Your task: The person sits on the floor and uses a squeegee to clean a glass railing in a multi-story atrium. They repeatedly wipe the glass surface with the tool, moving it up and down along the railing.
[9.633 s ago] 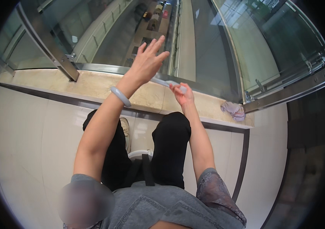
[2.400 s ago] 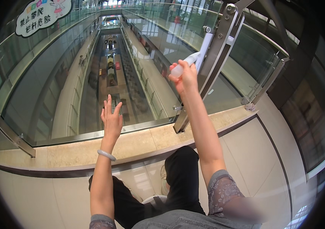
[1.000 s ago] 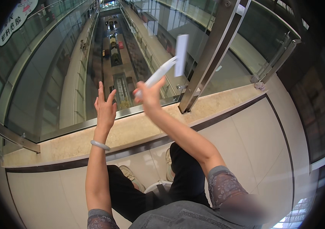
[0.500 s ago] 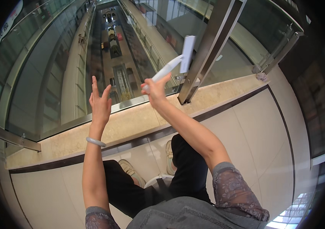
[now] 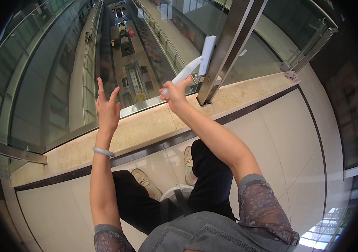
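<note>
In the head view, the right hand point(image 5: 174, 93) was wrapped round the lower end of a white squeegee point(image 5: 190, 69), its thumb lying toward the head of the tool. The squeegee slanted up and to the right, its long narrow head raised well above the stone ledge point(image 5: 141, 128) and just beside the metal post point(image 5: 231, 50). It stood in front of the glass panel point(image 5: 145, 69); whether its edge touched the glass could not be told. The left hand point(image 5: 108, 111), with a pale bangle point(image 5: 103, 151) at its wrist, was raised with fingers spread and nothing in its grasp; whether its fingertips met the glass was also unclear. A crumpled cloth point(image 5: 290, 75) lay at the far right end of the ledge, well apart from both hands.

The step in hand appeared to be working the squeegee over the panel close to the post. The next move, as far as could be judged, called for a steady grip on the handle, the head laid flat and evenly to the glass, and care not to knock it on the post; the left hand seemed free to brace.
</note>
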`<state>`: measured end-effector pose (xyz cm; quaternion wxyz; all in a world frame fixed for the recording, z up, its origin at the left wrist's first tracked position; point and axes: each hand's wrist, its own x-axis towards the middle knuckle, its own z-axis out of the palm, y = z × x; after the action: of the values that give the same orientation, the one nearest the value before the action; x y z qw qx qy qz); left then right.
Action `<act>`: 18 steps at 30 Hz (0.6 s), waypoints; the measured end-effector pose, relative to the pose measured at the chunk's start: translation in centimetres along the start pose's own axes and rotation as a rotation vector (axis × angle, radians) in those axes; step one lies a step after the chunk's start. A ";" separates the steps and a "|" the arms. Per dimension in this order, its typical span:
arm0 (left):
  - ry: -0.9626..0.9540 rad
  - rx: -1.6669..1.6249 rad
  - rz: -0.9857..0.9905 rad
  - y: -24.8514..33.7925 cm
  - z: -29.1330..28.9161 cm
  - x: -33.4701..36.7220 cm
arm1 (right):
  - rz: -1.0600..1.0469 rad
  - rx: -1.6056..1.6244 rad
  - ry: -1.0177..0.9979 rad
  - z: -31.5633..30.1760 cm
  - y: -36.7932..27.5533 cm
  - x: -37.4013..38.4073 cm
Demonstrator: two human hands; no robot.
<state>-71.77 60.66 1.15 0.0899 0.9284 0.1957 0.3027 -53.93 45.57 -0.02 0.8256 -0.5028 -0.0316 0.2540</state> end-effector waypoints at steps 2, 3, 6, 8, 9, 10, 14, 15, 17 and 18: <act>-0.007 -0.032 -0.029 -0.1 -0.1 -0.2 | 0.021 -0.010 -0.054 1.3 1.2 -1.9; 0.001 -0.024 -0.020 -0.3 -0.1 -0.3 | 0.054 0.038 -0.117 2.4 1.5 -3.7; 0.018 -0.024 -0.002 -0.3 0.2 -0.4 | 0.150 0.151 -0.292 4.8 1.4 -8.5; 0.008 -0.031 -0.008 -0.2 -0.1 -0.4 | 0.169 0.199 -0.322 5.3 1.1 -9.1; 0.016 -0.012 0.009 -0.3 -0.1 -0.4 | 0.154 0.208 -0.297 5.2 0.6 -8.7; 0.026 0.005 0.025 -0.3 -0.2 -0.4 | 0.138 0.215 -0.273 5.2 0.0 -8.0; 0.034 0.019 0.039 -0.1 -0.3 -0.2 | 0.148 0.321 -0.068 2.8 -2.7 -1.4; 0.023 0.015 0.031 -0.1 -0.3 -0.2 | 0.167 0.332 -0.067 2.6 -2.8 -1.2; 0.006 0.003 0.008 -0.2 -0.2 -0.3 | 0.146 0.273 -0.036 2.9 -2.7 -1.8; 0.012 0.000 0.004 -0.1 -0.1 -0.3 | 0.150 0.278 -0.085 3.1 -2.2 -2.7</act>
<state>-72.06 60.59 1.04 0.0879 0.9271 0.1943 0.3084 -56.36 46.12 3.93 0.8638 -0.3736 0.0066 0.3381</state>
